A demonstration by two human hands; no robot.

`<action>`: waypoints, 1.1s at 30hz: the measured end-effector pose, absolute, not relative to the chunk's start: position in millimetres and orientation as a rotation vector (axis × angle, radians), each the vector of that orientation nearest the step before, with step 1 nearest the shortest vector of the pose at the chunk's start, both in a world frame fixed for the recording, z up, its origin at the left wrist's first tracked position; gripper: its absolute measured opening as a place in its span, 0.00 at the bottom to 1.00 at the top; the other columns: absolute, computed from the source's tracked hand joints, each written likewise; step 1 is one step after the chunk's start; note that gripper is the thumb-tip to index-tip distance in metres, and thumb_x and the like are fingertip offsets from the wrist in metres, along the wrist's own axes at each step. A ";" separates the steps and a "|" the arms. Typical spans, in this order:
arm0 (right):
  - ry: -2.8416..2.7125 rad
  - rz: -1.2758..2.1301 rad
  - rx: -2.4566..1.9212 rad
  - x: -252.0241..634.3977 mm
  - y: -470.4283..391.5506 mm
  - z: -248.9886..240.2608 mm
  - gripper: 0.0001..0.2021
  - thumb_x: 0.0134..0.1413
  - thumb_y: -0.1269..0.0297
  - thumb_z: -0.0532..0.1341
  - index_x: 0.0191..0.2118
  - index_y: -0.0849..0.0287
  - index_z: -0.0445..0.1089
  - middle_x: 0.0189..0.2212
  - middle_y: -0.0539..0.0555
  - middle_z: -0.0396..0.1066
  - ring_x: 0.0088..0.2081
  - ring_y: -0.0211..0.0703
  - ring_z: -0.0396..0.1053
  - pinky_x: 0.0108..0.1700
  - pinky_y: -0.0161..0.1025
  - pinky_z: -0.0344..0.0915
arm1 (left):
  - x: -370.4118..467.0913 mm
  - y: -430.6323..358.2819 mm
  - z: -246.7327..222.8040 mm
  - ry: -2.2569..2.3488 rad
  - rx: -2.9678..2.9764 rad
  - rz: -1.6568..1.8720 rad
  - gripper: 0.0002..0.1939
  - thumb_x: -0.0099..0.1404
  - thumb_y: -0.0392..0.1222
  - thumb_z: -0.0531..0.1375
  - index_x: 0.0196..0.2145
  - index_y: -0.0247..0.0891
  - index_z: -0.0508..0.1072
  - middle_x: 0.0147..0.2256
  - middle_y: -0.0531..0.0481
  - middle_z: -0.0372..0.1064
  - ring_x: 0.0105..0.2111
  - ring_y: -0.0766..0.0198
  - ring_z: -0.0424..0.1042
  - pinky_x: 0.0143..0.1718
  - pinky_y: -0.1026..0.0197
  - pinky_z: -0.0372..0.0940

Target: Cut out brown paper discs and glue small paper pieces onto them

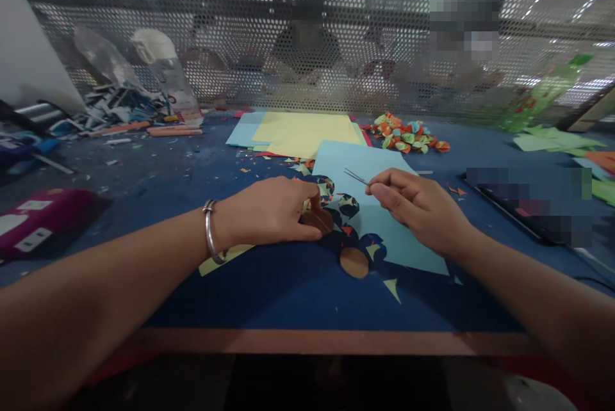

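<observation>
My left hand point(271, 211) curls its fingers and thumb around the edge of a flat brown disc point(321, 222) on the table. A second round tan disc point(354, 262) lies just in front, nearer to me. In my right hand point(410, 203) a pair of thin metal tweezers point(356, 177) is pinched, tips pointing left over a light blue paper sheet point(408, 251). Round dark openings along the sheet's left side show paper scraps; a pale green scrap point(393, 289) lies near the front. A strip of yellow paper point(225, 260) is partly under my left wrist.
Stacked yellow and blue sheets point(307, 129) lie at the back, beside a heap of curled coloured paper pieces point(408, 132). A phone point(528, 206) is at right, a purple case point(43, 219) at left. A clear bottle point(173, 78) stands before a perforated metal screen point(230, 27).
</observation>
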State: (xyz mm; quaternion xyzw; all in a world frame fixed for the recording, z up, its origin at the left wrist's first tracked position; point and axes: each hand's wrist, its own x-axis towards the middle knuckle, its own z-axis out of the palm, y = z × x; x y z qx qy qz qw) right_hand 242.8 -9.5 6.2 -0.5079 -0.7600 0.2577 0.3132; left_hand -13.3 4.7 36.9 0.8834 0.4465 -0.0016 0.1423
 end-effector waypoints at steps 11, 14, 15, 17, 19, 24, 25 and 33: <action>-2.054 0.562 -1.343 244.7 -12.0 7.0 0.17 0.67 0.48 0.56 0.38 0.56 0.70 0.18 0.43 0.54 0.19 0.34 0.50 0.24 0.38 0.47 | -28.1 8.9 43.0 1.685 2.636 0.230 0.17 0.59 0.57 0.65 0.30 0.40 0.69 0.27 0.46 0.68 0.26 0.56 0.65 0.27 0.57 0.46; -2.066 0.532 -1.347 245.2 -11.3 6.9 0.16 0.67 0.48 0.56 0.39 0.56 0.70 0.18 0.44 0.56 0.20 0.34 0.51 0.25 0.38 0.47 | -18.8 -4.9 41.4 1.598 2.666 0.243 0.11 0.63 0.50 0.61 0.31 0.40 0.70 0.32 0.45 0.72 0.29 0.56 0.68 0.28 0.57 0.48; -2.068 0.530 -1.349 245.4 -11.1 6.8 0.17 0.67 0.48 0.56 0.39 0.56 0.70 0.18 0.44 0.56 0.20 0.34 0.52 0.25 0.38 0.48 | -14.1 -11.1 39.3 1.512 2.693 0.272 0.09 0.64 0.48 0.60 0.33 0.40 0.72 0.35 0.46 0.73 0.31 0.56 0.69 0.29 0.57 0.51; -2.069 0.540 -1.344 245.5 -10.5 6.7 0.17 0.67 0.48 0.56 0.38 0.56 0.70 0.19 0.44 0.56 0.21 0.34 0.53 0.25 0.38 0.48 | -4.5 -23.9 32.8 1.280 2.721 0.342 0.09 0.66 0.47 0.59 0.40 0.41 0.74 0.40 0.47 0.74 0.37 0.56 0.72 0.34 0.57 0.58; -2.062 0.566 -1.330 245.2 -10.0 6.3 0.17 0.67 0.48 0.56 0.39 0.57 0.70 0.20 0.44 0.56 0.21 0.34 0.53 0.25 0.37 0.49 | 4.3 -35.2 25.0 1.053 2.729 0.310 0.11 0.68 0.48 0.58 0.44 0.41 0.74 0.43 0.47 0.74 0.42 0.54 0.73 0.40 0.55 0.62; -2.048 0.584 -1.324 245.3 -9.3 3.8 0.17 0.67 0.47 0.56 0.40 0.57 0.70 0.22 0.45 0.58 0.22 0.34 0.53 0.25 0.37 0.49 | 17.4 -46.1 15.2 0.863 2.677 0.160 0.12 0.69 0.47 0.59 0.45 0.38 0.73 0.46 0.45 0.70 0.42 0.56 0.73 0.39 0.56 0.66; -2.050 0.580 -1.326 245.6 -9.2 3.3 0.17 0.67 0.47 0.56 0.40 0.57 0.70 0.22 0.46 0.59 0.22 0.34 0.53 0.26 0.38 0.49 | 18.3 -45.6 15.5 0.877 2.682 0.161 0.11 0.69 0.45 0.57 0.44 0.38 0.73 0.46 0.45 0.70 0.42 0.56 0.73 0.38 0.56 0.66; -1.975 0.560 -1.342 248.1 -7.8 6.8 0.16 0.67 0.47 0.57 0.40 0.56 0.70 0.19 0.44 0.55 0.21 0.34 0.51 0.24 0.37 0.48 | 3.9 -24.0 23.2 1.135 2.796 0.221 0.10 0.66 0.37 0.54 0.38 0.37 0.75 0.42 0.43 0.72 0.40 0.52 0.72 0.40 0.51 0.64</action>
